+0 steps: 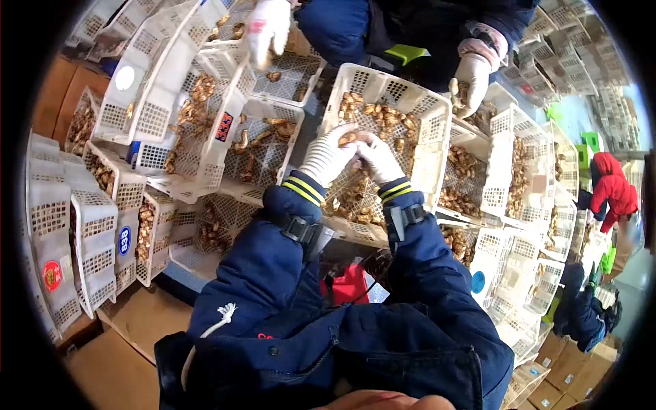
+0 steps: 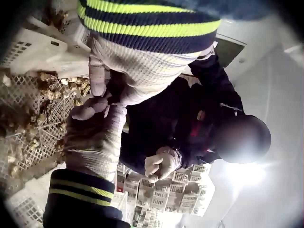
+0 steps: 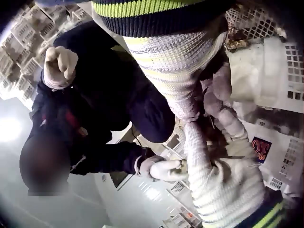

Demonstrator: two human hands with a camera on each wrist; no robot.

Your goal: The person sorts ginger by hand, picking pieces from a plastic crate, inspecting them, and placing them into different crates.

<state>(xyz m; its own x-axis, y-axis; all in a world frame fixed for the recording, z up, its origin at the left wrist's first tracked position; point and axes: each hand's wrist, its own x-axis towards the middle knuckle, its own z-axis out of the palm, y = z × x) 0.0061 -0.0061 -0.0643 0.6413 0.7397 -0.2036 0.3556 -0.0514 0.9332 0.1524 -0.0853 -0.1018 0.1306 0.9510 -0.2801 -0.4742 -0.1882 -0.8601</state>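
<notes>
Both hands wear whitish knit gloves and meet over a white plastic crate in the head view. My left hand grips a knobbly brown root piece at its fingertips. Curled against the same piece is my right hand, its fingertips touching the left ones. Below them, more brown root pieces lie loose on the crate's mesh floor. In the left wrist view the left hand overlaps the right; the right wrist view shows the right hand with its fingers bent, and the held piece mostly hidden.
Crates with similar root pieces stand on the left, and stacked crates on the right. Across from me another person's gloved hands hang over nearby crates. Cardboard boxes lie at lower left. A person in red is farther right.
</notes>
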